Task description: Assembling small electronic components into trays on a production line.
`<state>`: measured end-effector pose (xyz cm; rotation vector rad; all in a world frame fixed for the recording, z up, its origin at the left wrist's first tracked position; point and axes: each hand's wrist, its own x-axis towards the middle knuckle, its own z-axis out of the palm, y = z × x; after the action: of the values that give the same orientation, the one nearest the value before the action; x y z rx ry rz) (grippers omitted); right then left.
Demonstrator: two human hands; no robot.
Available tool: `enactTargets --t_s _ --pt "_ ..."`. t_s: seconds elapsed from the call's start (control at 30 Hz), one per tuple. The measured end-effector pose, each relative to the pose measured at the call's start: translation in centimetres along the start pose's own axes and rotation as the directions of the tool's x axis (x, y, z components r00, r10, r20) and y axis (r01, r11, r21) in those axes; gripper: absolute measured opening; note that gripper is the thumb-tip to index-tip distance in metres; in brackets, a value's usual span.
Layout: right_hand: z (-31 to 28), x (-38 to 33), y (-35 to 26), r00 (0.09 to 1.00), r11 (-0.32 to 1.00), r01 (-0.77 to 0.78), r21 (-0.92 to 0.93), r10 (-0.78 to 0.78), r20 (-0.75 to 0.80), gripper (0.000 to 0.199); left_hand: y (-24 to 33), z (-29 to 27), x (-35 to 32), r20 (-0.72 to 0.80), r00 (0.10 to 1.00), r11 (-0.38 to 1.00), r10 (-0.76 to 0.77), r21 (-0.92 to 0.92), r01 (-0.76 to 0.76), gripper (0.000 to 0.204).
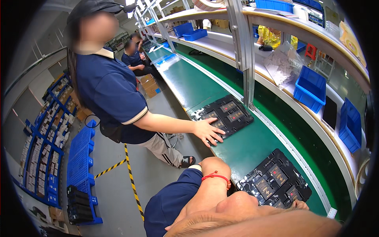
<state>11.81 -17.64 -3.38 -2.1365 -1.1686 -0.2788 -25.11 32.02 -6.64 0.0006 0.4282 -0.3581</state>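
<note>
The right hand [301,204] is seen only as fingertips laid on the near edge of a black tray [276,179]. Whether its fingers are apart or clamped cannot be told, as the forearm hides the rest. The left hand [215,162] is curled at the belt's [241,148] near edge, just left of the tray. Only its back is shown, so it cannot be told whether anything is held.

The tray lies just ahead of the right fingertips, and small dark and gold parts are seated in it. With so slight a contact, the tray could be tipped or skewed by pressure on its edge, and the parts shaken loose.

A second tray [227,114], farther ahead of the left hand, is pressed flat by a co-worker's hand [209,131]. A careless reach forward could knock against it.
</note>
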Motion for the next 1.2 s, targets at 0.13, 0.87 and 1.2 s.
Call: enactTargets --t_s 0.13,0.87,1.2 --pt "-0.6 -1.4 -1.5 0.996 1.000 0.024 -0.004 -0.024 -0.089 0.004 5.3 -2.3 -2.4 0.138 0.978 0.487 0.154 0.851 -0.197 0.065" --pt "1.5 2.4 -7.8 0.805 0.856 0.470 0.213 -0.515 0.295 0.028 -18.5 14.8 19.3 0.596 0.715 -0.821 0.365 0.569 -0.055 0.021" --pt "1.7 4.1 -9.8 0.764 0.869 0.491 0.062 -0.463 0.449 0.012 -16.5 14.4 18.7 0.620 0.740 -0.803 0.260 0.564 -0.190 0.024"
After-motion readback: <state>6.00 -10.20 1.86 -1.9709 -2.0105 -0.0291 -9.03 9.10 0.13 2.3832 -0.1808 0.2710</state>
